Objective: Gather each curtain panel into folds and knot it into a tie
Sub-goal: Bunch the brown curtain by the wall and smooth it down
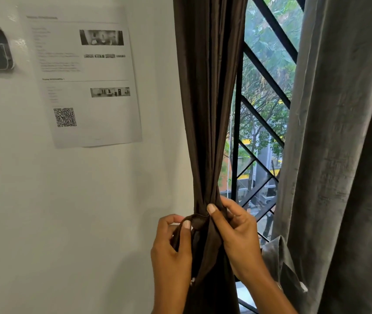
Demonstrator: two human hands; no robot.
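Smooth brown curtain (pixel 207 109), bunched into narrow folds between white wall (pixel 78 200) and black window bars (pixel 262 71). Clasped at the waist by right hand (pixel 239 232), thumb in front, fingers hidden behind. Pinched in left hand (pixel 171 252), a loop (pixel 195 219) of the same cloth, perhaps a half-made knot. Velvety grey curtain (pixel 339 155) at right, cut off below.

Bare left hand (pixel 169 257) and right hand (pixel 239 236), short-trimmed nails.

Lower left of the frame is open space before the wall (pixel 67 223), beside the left hand (pixel 171 252). The brown curtain (pixel 207 109) blocks the middle. To its right the black window grille (pixel 236 132) bars the narrow gap, and the grey curtain (pixel 343 155) hangs near the right hand (pixel 239 232).
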